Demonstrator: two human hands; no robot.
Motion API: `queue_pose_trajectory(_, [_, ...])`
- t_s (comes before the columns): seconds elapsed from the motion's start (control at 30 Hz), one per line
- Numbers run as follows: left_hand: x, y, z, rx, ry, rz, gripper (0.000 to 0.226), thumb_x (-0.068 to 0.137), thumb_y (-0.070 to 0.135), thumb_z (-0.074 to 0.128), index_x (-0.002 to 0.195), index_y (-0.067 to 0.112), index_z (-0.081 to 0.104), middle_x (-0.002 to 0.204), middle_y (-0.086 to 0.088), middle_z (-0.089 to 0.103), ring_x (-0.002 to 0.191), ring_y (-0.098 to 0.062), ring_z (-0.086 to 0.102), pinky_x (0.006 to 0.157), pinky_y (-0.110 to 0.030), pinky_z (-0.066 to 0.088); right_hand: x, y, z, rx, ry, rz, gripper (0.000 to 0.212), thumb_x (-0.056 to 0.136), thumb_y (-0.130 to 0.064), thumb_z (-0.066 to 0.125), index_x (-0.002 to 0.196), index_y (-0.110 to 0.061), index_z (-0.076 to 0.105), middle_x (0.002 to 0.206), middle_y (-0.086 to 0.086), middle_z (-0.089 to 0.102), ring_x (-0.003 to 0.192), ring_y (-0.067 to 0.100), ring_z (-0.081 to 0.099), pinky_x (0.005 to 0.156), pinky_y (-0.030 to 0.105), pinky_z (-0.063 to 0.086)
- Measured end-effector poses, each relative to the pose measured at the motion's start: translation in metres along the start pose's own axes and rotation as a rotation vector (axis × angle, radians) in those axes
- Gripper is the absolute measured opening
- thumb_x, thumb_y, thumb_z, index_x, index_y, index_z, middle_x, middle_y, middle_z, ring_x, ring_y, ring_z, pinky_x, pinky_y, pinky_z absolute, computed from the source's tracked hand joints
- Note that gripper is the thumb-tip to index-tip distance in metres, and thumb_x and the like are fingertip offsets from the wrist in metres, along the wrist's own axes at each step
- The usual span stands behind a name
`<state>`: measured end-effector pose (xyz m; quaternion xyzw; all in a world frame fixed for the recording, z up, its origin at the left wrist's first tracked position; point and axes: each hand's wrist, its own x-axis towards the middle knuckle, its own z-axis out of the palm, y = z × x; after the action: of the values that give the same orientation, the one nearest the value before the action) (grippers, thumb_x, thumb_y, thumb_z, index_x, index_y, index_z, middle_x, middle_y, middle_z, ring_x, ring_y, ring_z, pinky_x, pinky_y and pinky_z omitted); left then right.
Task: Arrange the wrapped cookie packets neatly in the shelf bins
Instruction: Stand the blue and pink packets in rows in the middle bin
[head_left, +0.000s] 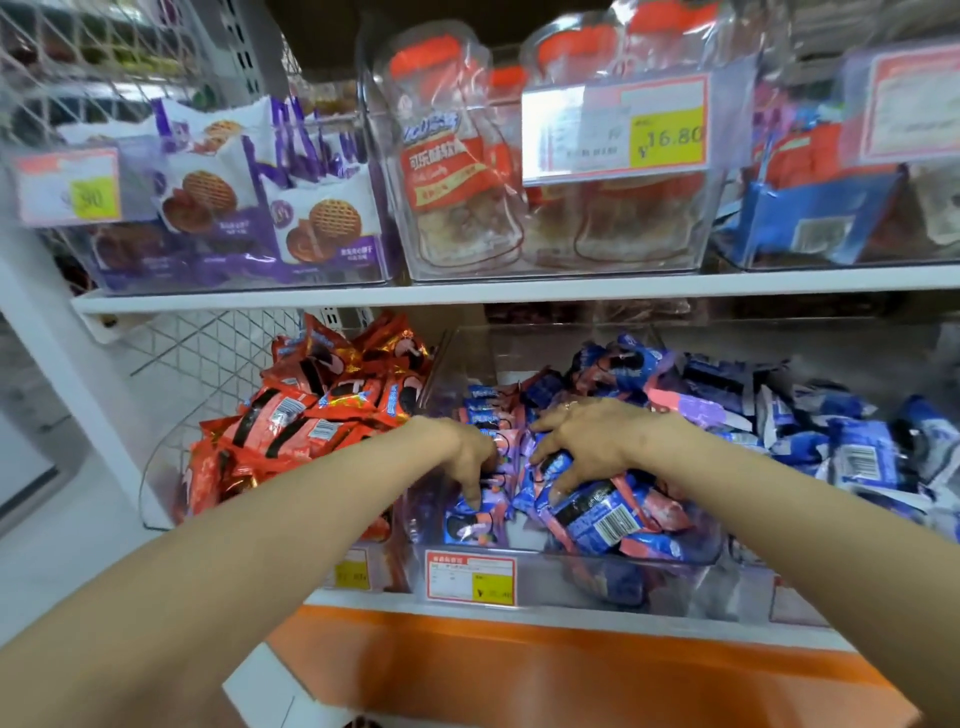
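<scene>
— Filling the middle bin on the lower shelf, blue-and-pink cookie packets are seen. How are they laid?

— At the bin's left side a row is stood on edge, running from near to far. To the right they are heaped loosely.

— How are the hands placed?

— The left hand is bent down onto the upright row, with fingertips set on a near packet. Whether one is pinched cannot be told. The right hand is curled round a packet on top of the loose heap, with the thumb on one side and the fingers on the other.

— What is found around?

— Red packets are piled in the bin just left, and blue-and-white packets in the one to the right. A price tag is fixed to the middle bin's near wall. On the upper shelf, purple biscuit packs, clear bags and a tag marked 16.80 are shown.
</scene>
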<state>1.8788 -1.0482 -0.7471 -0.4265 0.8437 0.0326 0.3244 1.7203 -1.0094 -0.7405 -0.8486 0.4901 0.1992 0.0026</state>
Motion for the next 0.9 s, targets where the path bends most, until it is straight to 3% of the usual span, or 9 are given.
queue_pose_trajectory(0.2, [0.007, -0.001, 0.004, -0.041, -0.029, 0.015, 0.056, 0.077, 0.039, 0.073, 0.119, 0.005, 0.056, 0.119, -0.012, 0.061, 0.092, -0.026, 0.053, 0.073, -0.027, 0.038, 0.000, 0.000, 0.001, 0.006, -0.002, -0.006, 0.066, 0.082, -0.065, 0.052, 0.140, -0.037, 0.040, 0.157, -0.007, 0.019, 0.143, 0.018, 0.017, 0.115, 0.038, 0.021])
queue_pose_trajectory(0.33, [0.009, -0.005, 0.000, -0.088, -0.013, 0.039, 0.048, 0.079, 0.023, 0.073, 0.117, 0.001, 0.055, 0.116, -0.014, 0.059, 0.087, -0.021, 0.046, 0.066, -0.024, 0.033, -0.001, 0.001, 0.001, 0.008, -0.006, -0.009, 0.068, 0.081, -0.067, 0.051, 0.141, -0.037, 0.039, 0.157, -0.006, 0.019, 0.143, 0.019, 0.017, 0.115, 0.040, 0.022])
queue_pose_trajectory(0.4, [0.008, -0.005, -0.003, -0.091, -0.015, 0.042, 0.051, 0.079, 0.021, 0.073, 0.121, 0.000, 0.053, 0.113, -0.014, 0.058, 0.087, -0.019, 0.045, 0.062, -0.026, 0.032, -0.002, 0.001, 0.001, 0.007, -0.008, -0.010, 0.068, 0.082, -0.067, 0.050, 0.141, -0.036, 0.038, 0.157, -0.006, 0.018, 0.144, 0.019, 0.016, 0.115, 0.038, 0.019])
queue_pose_trajectory(0.53, [0.003, -0.005, -0.006, 0.010, 0.080, -0.003, 0.060, 0.079, 0.029, 0.073, 0.128, 0.005, 0.046, 0.115, -0.010, 0.057, 0.098, -0.026, 0.053, 0.070, -0.026, 0.035, -0.001, 0.001, 0.002, 0.026, -0.010, -0.011, 0.068, 0.082, -0.066, 0.050, 0.142, -0.036, 0.037, 0.158, -0.007, 0.015, 0.145, 0.018, 0.013, 0.115, 0.037, 0.015])
queue_pose_trajectory(0.7, [-0.013, -0.009, -0.014, 0.034, 0.105, 0.030, 0.048, 0.078, 0.037, 0.072, 0.118, 0.013, 0.056, 0.107, -0.001, 0.063, 0.099, -0.023, 0.056, 0.072, -0.027, 0.038, -0.002, 0.003, 0.001, 0.034, -0.011, -0.006, 0.068, 0.083, -0.066, 0.050, 0.142, -0.036, 0.036, 0.158, -0.008, 0.015, 0.145, 0.017, 0.012, 0.115, 0.037, 0.014])
queue_pose_trajectory(0.8, [-0.039, -0.019, -0.011, 0.006, 0.442, 0.047, 0.037, 0.083, 0.036, 0.066, 0.115, 0.020, 0.056, 0.116, 0.001, 0.059, 0.113, -0.021, 0.050, 0.087, -0.030, 0.039, -0.002, 0.000, 0.002, 0.083, -0.001, 0.020, 0.069, 0.078, -0.073, 0.049, 0.136, -0.036, 0.046, 0.154, -0.007, 0.026, 0.142, 0.018, 0.021, 0.113, 0.039, 0.018])
queue_pose_trajectory(0.9, [-0.061, -0.033, 0.006, -0.076, 0.755, -0.042, 0.034, 0.086, 0.039, 0.060, 0.116, 0.023, 0.054, 0.123, 0.002, 0.051, 0.120, -0.019, 0.040, 0.097, -0.032, 0.031, 0.006, -0.004, 0.002, 0.129, 0.091, 0.069, 0.065, 0.073, -0.078, 0.048, 0.114, -0.030, 0.064, 0.130, -0.003, 0.056, 0.124, 0.020, 0.045, 0.103, 0.038, 0.034])
